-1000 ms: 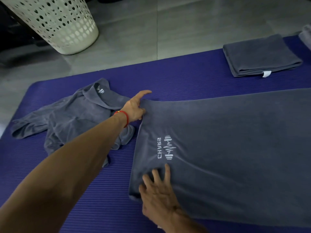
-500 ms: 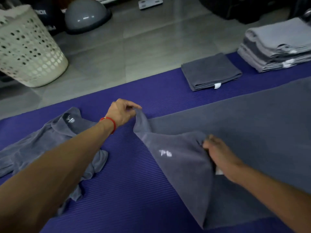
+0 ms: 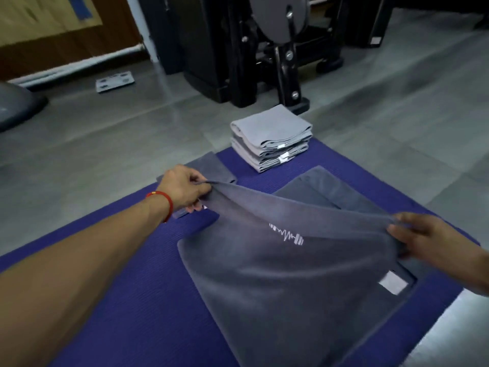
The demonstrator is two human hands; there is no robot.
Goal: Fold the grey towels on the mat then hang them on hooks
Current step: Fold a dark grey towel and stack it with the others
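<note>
- A purple mat [image 3: 132,300] lies on grey floor tiles [image 3: 397,115]; black gym equipment [image 3: 264,49] stands beyond.
- Left hand [image 3: 182,190] and right hand [image 3: 423,238] each pinch a corner of the grey towel [image 3: 277,282], lifted over the mat's middle.
- Folded towels [image 3: 272,136] stack at its far edge.

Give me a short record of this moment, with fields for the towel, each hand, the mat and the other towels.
towel in work: grey towel, white logo up, one edge lifted off the mat
left hand: pinches one lifted corner
right hand: grips the other lifted corner
mat: purple, on the floor
folded towels: light grey stack at the mat's far end; single dark folded towel partly behind the left hand
</note>
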